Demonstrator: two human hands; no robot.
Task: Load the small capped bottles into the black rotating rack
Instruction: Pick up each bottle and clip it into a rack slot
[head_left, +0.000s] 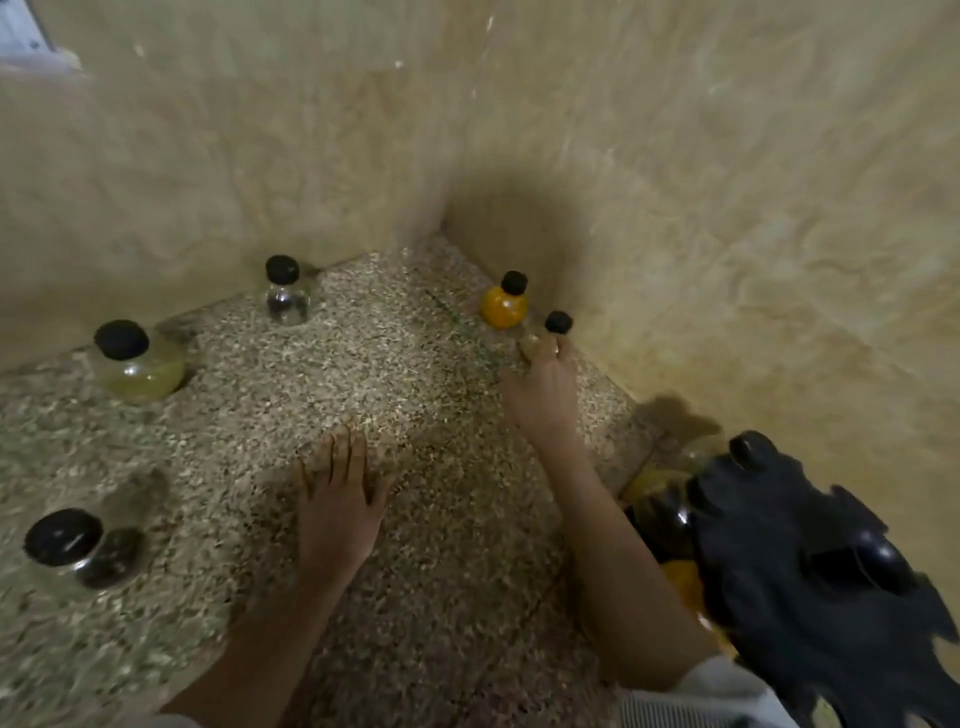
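Note:
My right hand (543, 387) reaches to the corner and grips a small clear bottle with a black cap (556, 325). Just behind it stands an orange-filled bottle (504, 304). My left hand (340, 486) rests flat on the speckled counter (363, 364), fingers spread, holding nothing. Along the left wall stand a clear bottle (285, 296), a yellowish one (137, 361) and a dark-filled one (72, 551), all black-capped. The black rotating rack (810, 566) sits at the lower right with several bottles (670, 519) in it.
Beige marbled walls (727, 208) meet in a corner behind the bottles and close in the counter at the back and right. A light sleeve (696, 696) covers my right upper arm at the bottom edge.

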